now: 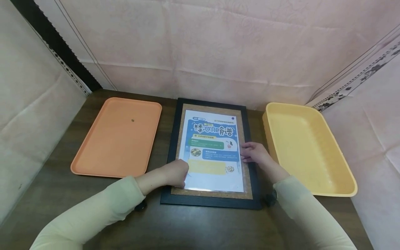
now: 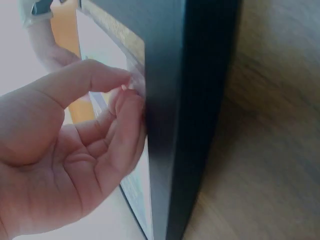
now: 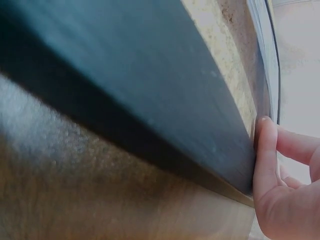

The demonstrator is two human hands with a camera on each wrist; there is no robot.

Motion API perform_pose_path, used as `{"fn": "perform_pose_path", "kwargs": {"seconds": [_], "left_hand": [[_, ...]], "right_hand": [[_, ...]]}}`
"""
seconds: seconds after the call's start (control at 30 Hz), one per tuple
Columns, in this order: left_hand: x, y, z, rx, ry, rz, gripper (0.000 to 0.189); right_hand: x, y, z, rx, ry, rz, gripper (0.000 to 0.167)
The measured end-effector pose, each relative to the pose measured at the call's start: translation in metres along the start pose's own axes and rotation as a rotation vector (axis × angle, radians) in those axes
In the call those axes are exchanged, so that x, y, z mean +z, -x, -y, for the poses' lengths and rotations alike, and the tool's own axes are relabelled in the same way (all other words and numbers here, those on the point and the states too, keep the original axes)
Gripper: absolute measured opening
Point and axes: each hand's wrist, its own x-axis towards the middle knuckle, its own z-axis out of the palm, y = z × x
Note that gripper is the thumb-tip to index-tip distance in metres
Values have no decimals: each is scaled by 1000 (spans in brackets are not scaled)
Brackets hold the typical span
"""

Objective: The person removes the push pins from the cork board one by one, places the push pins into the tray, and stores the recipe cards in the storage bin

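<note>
Brown backing [image 1: 247,183] fills the black frame [image 1: 210,202] on the table [image 1: 200,231], the printed sheet [image 1: 212,166] lying over it. From where I stand, the left hand [image 1: 177,172] pinches the sheet's left edge, the right hand [image 1: 254,152] its right, between an orange tray [image 1: 117,146] and a yellow bin [image 1: 309,149].

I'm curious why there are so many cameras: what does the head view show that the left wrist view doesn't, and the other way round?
Only the head view shows the tray, the left sleeve and the title on the sheet.

Only the left wrist view shows the left palm, with thumb and fingertips close together at the sheet's edge.

Both show the left hand, right hand, frame, backing and sheet.
</note>
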Motion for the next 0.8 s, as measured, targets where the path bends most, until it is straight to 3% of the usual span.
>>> {"fn": "perform_pose_path", "kwargs": {"seconds": [0.27, 0.47, 0.63, 0.8], "left_hand": [[-1, -1, -2, -59, 23, 2, 30], [0, -1, 2, -21, 37, -1, 36], [-1, -4, 10, 36, 127, 40, 42], [-3, -4, 14, 12, 230, 65, 34]], "right_hand": [[-1, 0, 1, -2, -3, 1, 53], [-1, 0, 0, -10, -8, 5, 53], [-1, 0, 0, -11, -1, 4, 52], [-1, -1, 0, -7, 6, 1, 51]]}}
